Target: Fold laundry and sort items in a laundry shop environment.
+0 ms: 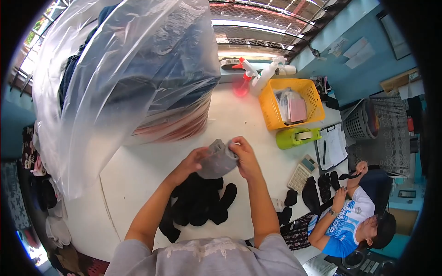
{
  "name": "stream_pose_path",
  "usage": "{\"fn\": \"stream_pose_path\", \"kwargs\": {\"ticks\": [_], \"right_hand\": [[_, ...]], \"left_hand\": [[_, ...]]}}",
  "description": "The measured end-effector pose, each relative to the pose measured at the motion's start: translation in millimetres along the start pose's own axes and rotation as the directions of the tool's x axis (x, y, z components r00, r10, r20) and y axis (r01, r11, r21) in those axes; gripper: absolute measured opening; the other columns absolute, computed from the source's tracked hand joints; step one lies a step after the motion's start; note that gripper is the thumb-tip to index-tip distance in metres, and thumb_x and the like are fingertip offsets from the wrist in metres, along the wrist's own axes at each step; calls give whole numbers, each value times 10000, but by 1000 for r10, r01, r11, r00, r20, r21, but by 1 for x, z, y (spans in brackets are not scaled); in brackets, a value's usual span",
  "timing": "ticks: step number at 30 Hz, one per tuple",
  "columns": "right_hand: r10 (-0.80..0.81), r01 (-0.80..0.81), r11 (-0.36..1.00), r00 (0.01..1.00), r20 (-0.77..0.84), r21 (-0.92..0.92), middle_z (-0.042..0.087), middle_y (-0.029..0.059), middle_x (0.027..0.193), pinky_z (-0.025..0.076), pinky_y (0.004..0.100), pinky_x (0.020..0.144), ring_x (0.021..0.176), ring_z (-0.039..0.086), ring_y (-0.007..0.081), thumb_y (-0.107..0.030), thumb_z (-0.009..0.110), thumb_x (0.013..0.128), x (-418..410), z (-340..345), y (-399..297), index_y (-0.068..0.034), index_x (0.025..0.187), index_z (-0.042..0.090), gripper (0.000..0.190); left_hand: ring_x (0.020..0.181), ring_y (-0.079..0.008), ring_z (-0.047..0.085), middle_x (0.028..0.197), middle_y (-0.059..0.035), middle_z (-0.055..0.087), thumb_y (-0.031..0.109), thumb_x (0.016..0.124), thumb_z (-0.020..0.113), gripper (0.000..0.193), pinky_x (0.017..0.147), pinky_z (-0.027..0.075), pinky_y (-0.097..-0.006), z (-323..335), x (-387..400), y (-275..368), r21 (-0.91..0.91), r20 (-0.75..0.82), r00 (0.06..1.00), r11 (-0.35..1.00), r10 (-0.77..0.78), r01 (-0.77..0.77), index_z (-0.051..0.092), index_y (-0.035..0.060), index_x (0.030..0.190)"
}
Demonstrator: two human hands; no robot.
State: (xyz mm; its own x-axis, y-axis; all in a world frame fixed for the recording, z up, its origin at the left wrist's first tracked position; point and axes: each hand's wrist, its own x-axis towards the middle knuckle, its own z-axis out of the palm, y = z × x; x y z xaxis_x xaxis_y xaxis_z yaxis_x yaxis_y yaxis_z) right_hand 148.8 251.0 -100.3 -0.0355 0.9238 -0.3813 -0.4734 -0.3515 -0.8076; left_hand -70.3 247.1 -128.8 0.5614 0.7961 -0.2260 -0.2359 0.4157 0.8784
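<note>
A grey piece of fabric, perhaps a sock (217, 164), is stretched between my two hands above the white table (138, 179). On its left side, my left hand (193, 160) grips the cloth with thumb and fingers. My right hand (243, 155) pinches its rolled upper edge at the right. Below the hands lies a pile of black socks (198, 200), some of them balled or rolled; its upper part is partly hidden by the grey fabric.
Large plastic-wrapped stacks of folded clothes (155, 76) stand at the upper left. To the right are spray bottles (264, 77), a yellow basket (266, 110), a green tape dispenser (293, 138), a calculator (303, 174) and a clipboard (333, 146). A seated co-worker (348, 217) handles black socks.
</note>
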Motion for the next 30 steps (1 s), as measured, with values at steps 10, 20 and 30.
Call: {"fn": "stream_pose_path", "kwargs": {"ticks": [10,20,30], "right_hand": [[-353,248,12,907,228,-969,513,46,730,435,256,622,678,507,122,-112,633,726,56,-36,72,-45,910,538,218],[-553,238,669,792,-258,-704,472,36,691,389,261,563,611,437,113,-28,573,700,-23,-9,58,-21,831,470,167],[-421,336,899,838,-347,-280,525,21,805,411,227,644,713,478,92,-94,636,794,-129,41,70,-20,910,514,184]], "left_hand": [[893,-308,539,952,-103,527,285,647,732,468,812,442,-335,-12,7,-43,969,-224,937,161,269,185,541,46,1001],[870,-151,498,995,-52,501,255,794,632,293,760,431,-273,13,-1,-18,-83,-401,847,935,-349,346,471,89,975],[1064,-191,476,1225,-131,432,80,748,579,627,887,398,-289,105,-61,-23,129,-354,930,990,104,-61,307,17,1309]]}}
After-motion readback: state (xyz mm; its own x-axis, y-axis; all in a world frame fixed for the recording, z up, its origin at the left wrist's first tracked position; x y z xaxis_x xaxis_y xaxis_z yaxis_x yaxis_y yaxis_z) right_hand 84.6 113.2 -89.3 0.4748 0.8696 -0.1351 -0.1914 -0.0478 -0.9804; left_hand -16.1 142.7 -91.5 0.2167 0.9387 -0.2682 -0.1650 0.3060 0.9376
